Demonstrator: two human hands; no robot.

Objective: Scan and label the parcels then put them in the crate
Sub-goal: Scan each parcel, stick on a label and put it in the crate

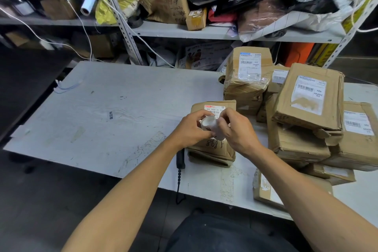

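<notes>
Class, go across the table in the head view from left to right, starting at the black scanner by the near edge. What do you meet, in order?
Scanner → left hand → label roll → right hand → pile of parcels.

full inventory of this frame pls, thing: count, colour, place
table: 1, white, centre
parcel: 1, brown, under the hands
parcel stack: several, brown, table right
label roll: 1, white, held in both hands
scanner: 1, black, left of parcel, cord over table edge
shelf: 1, grey, behind table, piled with bags and boxes
paper roll: 1, white, shelf left
left hand: grip on label roll
right hand: grip on label roll
</notes>
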